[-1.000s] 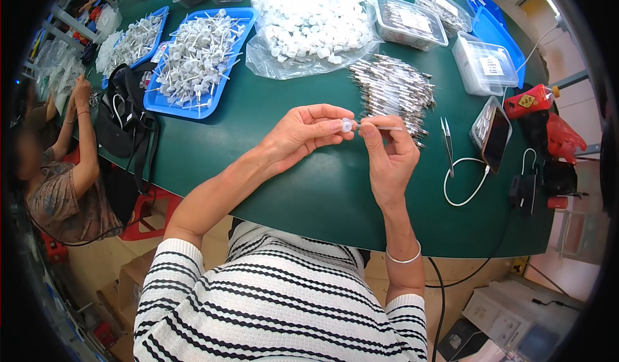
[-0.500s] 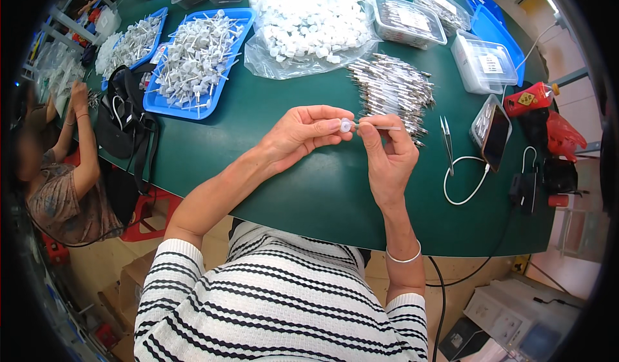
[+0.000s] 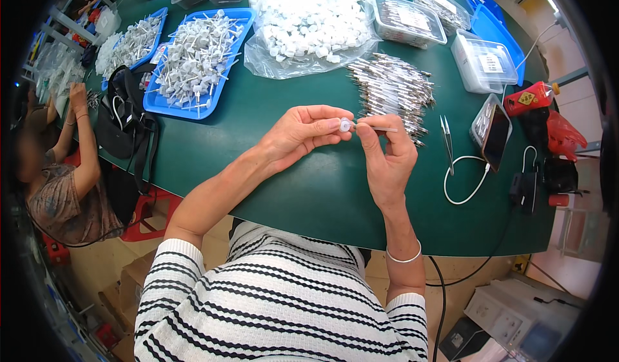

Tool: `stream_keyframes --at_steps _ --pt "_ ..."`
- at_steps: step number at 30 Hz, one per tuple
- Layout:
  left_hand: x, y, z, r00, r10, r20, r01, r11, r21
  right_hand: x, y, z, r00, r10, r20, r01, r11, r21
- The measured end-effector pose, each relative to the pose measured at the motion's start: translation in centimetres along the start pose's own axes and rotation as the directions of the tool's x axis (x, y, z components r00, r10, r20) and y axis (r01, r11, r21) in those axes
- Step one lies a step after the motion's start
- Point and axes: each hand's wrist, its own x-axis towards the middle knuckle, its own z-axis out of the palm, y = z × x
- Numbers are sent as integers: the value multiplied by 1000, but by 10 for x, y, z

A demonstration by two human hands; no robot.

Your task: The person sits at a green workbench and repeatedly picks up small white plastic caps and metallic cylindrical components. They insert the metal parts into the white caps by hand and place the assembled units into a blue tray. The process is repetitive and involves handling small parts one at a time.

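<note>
My left hand (image 3: 308,133) pinches a small white plastic cap (image 3: 345,125) between thumb and fingers. From the right, my right hand (image 3: 389,156) grips a thin metal rod (image 3: 385,129), its inner end meeting the cap. Just beyond my right hand lies a pile of slim metal rods (image 3: 393,91) on the green table (image 3: 309,188). Farther off, a clear plastic bag (image 3: 277,65) holds many loose white caps (image 3: 316,36). To the left, a blue tray (image 3: 184,110) is heaped with white caps on stems (image 3: 198,59).
Tweezers (image 3: 447,143) and a white cable (image 3: 454,202) lie right of my hands, near a phone (image 3: 495,139). Lidded clear boxes (image 3: 487,62) stand at the far right. A black bag (image 3: 126,114) sits left, beside another person (image 3: 64,181) at work.
My right hand has shifted very slightly left, and the rod has come a little closer in toward the cap. My left hand stays in place.
</note>
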Motion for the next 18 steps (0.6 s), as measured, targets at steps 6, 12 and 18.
stream_keyframes --at_steps 6,12,18 --pt "0 1 1 1000 -1 -6 1 1000 1 0 0 0 1000 -12 0 12 1000 -10" --pt "0 1 1 1000 -1 0 1 1000 -5 1 -1 0 1000 -19 1 19 1000 -24" --pt "0 1 2 1000 1 -5 -1 1000 -5 1 -1 0 999 -36 11 37 998 -43"
